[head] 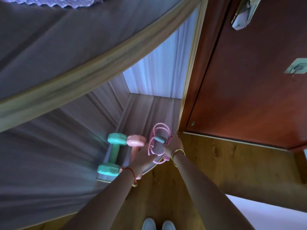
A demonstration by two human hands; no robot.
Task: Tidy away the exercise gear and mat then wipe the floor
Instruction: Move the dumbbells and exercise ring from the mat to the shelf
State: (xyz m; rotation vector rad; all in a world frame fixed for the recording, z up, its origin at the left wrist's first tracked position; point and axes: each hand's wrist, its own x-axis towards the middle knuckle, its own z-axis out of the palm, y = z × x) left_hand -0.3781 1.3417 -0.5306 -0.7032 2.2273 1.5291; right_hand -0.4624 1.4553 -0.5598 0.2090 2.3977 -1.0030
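On low shelf: teal dumbbell left, pink dumbbell beside (left hand round handle); right hand gripping pink resistance band.

Teal dumbbell and pink dumbbell lie together — coiled pink resistance band beside them.

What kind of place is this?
Probably a room in someone's home. There is a brown wooden door with a metal handle, a wooden floor, and a low cupboard shelf holding a green dumbbell and a pink resistance band.
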